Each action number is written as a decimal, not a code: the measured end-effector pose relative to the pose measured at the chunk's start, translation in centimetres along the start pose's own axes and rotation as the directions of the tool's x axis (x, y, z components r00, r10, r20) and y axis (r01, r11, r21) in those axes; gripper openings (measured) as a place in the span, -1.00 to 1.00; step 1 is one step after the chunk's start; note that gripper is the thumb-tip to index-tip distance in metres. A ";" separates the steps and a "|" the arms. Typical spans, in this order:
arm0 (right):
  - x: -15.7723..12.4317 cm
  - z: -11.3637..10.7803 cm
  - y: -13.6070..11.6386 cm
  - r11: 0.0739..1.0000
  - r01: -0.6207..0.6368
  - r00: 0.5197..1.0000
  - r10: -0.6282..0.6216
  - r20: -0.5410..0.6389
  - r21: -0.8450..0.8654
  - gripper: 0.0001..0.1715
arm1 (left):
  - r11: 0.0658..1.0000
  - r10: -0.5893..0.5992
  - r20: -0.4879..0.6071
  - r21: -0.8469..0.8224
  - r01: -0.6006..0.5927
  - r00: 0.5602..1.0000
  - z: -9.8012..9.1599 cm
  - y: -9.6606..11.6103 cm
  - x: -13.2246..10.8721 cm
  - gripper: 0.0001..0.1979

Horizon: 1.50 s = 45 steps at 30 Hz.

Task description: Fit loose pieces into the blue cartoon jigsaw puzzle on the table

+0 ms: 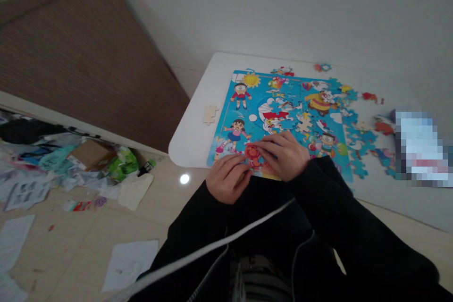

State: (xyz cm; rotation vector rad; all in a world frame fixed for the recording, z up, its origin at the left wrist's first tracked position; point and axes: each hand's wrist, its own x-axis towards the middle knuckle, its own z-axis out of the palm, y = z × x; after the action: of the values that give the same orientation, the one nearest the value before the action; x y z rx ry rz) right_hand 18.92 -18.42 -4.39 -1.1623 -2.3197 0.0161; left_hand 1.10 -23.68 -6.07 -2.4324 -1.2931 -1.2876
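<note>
Both my hands sit at the near edge of a blue cartoon jigsaw puzzle (226, 104) on a white table (191, 146). My left hand (226, 178) and my right hand (283, 155) pinch a red jigsaw piece (252, 152) between their fingertips, just over the puzzle. A loose piece with its bare wooden back up (210, 114) lies on the table left of the puzzle. Another wooden-backed piece (303, 123) rests on the puzzle's middle. Many coloured pieces (361, 137) are scattered along its right side.
A pixelated object (419, 148) covers the table's right end. A white wall (283, 9) runs behind the table, and a brown wooden cabinet (78, 56) stands to the left. Papers, a cardboard box (90, 153) and a green bag (123, 163) lie on the floor.
</note>
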 end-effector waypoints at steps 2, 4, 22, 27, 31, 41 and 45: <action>0.0 0.1 0.0 1.000 -0.004 1.000 0.004 -0.003 0.001 -0.77 | 1.000 -0.013 0.024 0.019 0.012 1.000 -0.1 0.0 0.1 -0.94; 0.0 0.1 0.1 1.000 0.001 1.000 -0.001 -0.013 0.003 -0.78 | 0.999 -0.035 0.054 0.035 0.033 0.998 -0.2 0.0 0.2 -0.90; 0.0 0.4 0.2 0.999 0.004 1.000 -0.004 -0.027 0.033 -0.78 | 0.996 0.082 0.134 0.033 -0.087 0.988 0.2 -1.1 1.3 -0.79; 0.0 0.4 0.1 0.999 -0.011 1.000 0.012 -0.020 0.044 -0.78 | 0.992 0.117 0.138 0.029 -0.122 0.984 0.1 -1.6 1.3 -0.83; 0.1 0.3 0.2 0.999 0.028 0.998 -0.027 -0.053 0.034 -0.78 | 0.990 0.126 0.102 0.051 -0.131 0.987 0.0 -1.6 1.4 -0.87; 0.1 0.1 -0.2 0.996 -0.077 0.997 0.077 0.011 0.053 -0.75 | 0.988 0.093 0.071 0.116 -0.101 0.993 0.3 -2.3 1.7 -0.88; 0.1 0.0 -0.4 0.993 -0.098 0.995 0.097 0.018 0.072 -0.74 | 0.992 0.072 0.077 0.093 -0.079 0.994 0.6 -2.4 1.5 -0.86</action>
State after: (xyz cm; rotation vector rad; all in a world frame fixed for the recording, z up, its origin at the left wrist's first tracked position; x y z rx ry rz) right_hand 18.60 -18.57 -4.30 -1.2413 -2.2534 0.1440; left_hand 0.20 -20.94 -5.99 -2.4575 -1.2360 -1.1010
